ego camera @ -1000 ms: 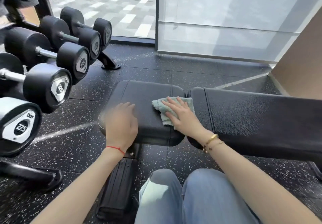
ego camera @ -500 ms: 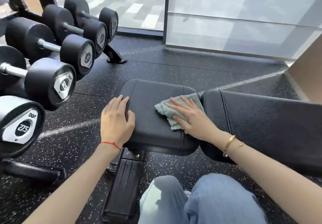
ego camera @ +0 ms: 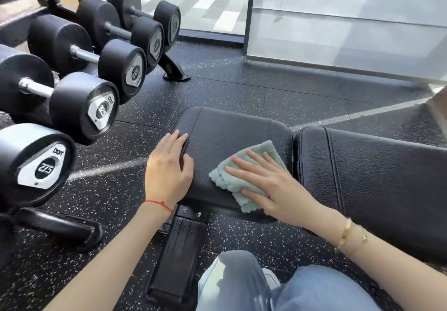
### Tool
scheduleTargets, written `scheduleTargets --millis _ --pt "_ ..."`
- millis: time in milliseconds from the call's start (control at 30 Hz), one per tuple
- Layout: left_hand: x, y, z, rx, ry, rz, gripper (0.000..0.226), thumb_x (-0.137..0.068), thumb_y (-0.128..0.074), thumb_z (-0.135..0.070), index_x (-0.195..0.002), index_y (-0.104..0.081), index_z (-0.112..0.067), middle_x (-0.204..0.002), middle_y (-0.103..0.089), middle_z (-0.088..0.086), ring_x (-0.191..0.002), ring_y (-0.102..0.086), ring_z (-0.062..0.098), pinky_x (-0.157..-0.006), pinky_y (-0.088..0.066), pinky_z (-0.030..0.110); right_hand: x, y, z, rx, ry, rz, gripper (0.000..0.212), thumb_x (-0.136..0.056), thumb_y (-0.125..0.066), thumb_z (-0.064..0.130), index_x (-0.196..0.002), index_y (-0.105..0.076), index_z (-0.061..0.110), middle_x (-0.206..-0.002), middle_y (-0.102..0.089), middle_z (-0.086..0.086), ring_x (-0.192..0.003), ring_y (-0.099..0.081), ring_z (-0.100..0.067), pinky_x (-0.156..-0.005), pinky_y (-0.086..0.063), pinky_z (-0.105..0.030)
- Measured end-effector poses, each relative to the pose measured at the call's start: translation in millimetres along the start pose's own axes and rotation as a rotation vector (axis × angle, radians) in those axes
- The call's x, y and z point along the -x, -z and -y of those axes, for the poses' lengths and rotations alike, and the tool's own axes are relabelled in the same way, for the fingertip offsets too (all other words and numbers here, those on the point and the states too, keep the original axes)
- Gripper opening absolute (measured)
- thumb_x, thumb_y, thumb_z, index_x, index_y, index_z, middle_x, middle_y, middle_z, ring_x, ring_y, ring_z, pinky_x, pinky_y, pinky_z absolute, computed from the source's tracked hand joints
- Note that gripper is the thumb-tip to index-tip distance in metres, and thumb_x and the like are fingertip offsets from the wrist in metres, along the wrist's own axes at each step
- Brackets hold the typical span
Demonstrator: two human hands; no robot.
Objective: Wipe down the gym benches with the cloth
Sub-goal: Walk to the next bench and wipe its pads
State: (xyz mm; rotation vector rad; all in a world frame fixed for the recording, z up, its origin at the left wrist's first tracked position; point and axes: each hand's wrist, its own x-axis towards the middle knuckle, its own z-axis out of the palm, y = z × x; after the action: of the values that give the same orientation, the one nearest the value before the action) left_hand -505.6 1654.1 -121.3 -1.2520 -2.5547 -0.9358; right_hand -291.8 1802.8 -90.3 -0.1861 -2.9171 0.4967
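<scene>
A black padded gym bench lies across the view, with a short seat pad (ego camera: 229,129) and a longer back pad (ego camera: 377,165) to its right. A folded pale green cloth (ego camera: 232,177) lies on the seat pad's near right part. My right hand (ego camera: 271,184) presses flat on the cloth, fingers spread. My left hand (ego camera: 169,168) rests on the seat pad's left edge, fingers curled over the rim. A red string is on the left wrist, gold bracelets on the right.
A rack of black dumbbells (ego camera: 79,107) stands close on the left, its foot (ego camera: 60,226) on the speckled rubber floor. The bench's base bar (ego camera: 179,260) runs toward my knees (ego camera: 242,284) in jeans. A glass wall (ego camera: 338,20) is behind.
My right hand has slid the cloth toward me and toward the seat pad's near edge. My left hand has settled on the pad's left rim. The camera has moved closer.
</scene>
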Motion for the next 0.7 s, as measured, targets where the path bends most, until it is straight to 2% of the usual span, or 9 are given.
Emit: scheduleTargets --millis 100,267,367,500,600,700 --pt "0.3 0.7 -1.7 0.003 0.002 0.012 0.053 -0.092 -0.04 -0.029 -0.139 -0.055 -0.011 -0.148 -0.049 0.008 -0.141 -0.039 0.026 -0.117 -0.027 0.036 -15.3 7.6 -30.5 -0.048 -0.112 -0.078 0.046 -0.1 -0.039 0.044 -0.145 -0.031 0.043 -0.156 -0.023 0.018 -0.149 -0.007 -0.011 -0.121 0.0 -0.036" --pt "0.3 1.8 -3.0 0.026 0.022 0.016 0.053 -0.091 -0.04 -0.029 -0.138 -0.056 -0.011 -0.148 -0.05 0.007 -0.141 -0.039 0.025 -0.117 -0.028 0.038 -104.5 3.0 -68.1 0.085 -0.364 -0.092 0.047 -0.1 -0.037 0.043 -0.146 -0.032 0.039 -0.157 -0.027 0.008 -0.147 -0.015 -0.026 -0.121 -0.002 -0.043" --pt "1.4 1.6 -2.8 0.04 0.042 0.017 0.051 -0.091 -0.042 -0.027 -0.138 -0.056 -0.012 -0.148 -0.05 0.006 -0.141 -0.039 0.023 -0.116 -0.028 0.038 -102.8 -6.7 -39.3 0.064 -0.232 -0.08 0.047 -0.1 -0.037 0.043 -0.147 -0.031 0.038 -0.157 -0.026 0.007 -0.148 -0.013 -0.027 -0.121 0.0 -0.042" --pt "8.9 2.2 2.1 0.085 0.059 -0.019 0.048 -0.093 -0.041 -0.026 -0.136 -0.057 -0.01 -0.147 -0.051 0.007 -0.141 -0.04 0.023 -0.117 -0.03 0.038 -33.3 -7.0 0.2 0.038 0.013 0.01 0.049 -0.1 -0.039 0.044 -0.147 -0.026 0.043 -0.158 -0.018 0.016 -0.149 -0.003 -0.018 -0.121 0.003 -0.04" --pt "26.3 5.2 4.3 0.14 0.061 -0.036 0.047 -0.096 -0.041 -0.026 -0.137 -0.055 -0.009 -0.149 -0.048 0.007 -0.143 -0.036 0.022 -0.119 -0.027 0.036 -11.6 -2.3 0.3 0.012 0.031 0.028 0.048 -0.1 -0.038 0.046 -0.147 -0.025 0.045 -0.158 -0.018 0.019 -0.149 -0.003 -0.012 -0.122 -0.001 -0.04" --pt "39.0 10.9 6.9 0.152 0.054 -0.024 0.051 -0.097 -0.039 -0.034 -0.14 -0.053 -0.008 -0.15 -0.046 0.006 -0.144 -0.034 0.022 -0.12 -0.027 0.04 -44.4 0.6 -15.0 -0.028 -0.028 -0.013 0.047 -0.099 -0.037 0.047 -0.146 -0.031 0.043 -0.156 -0.024 0.015 -0.149 -0.01 -0.016 -0.122 -0.005 -0.041"
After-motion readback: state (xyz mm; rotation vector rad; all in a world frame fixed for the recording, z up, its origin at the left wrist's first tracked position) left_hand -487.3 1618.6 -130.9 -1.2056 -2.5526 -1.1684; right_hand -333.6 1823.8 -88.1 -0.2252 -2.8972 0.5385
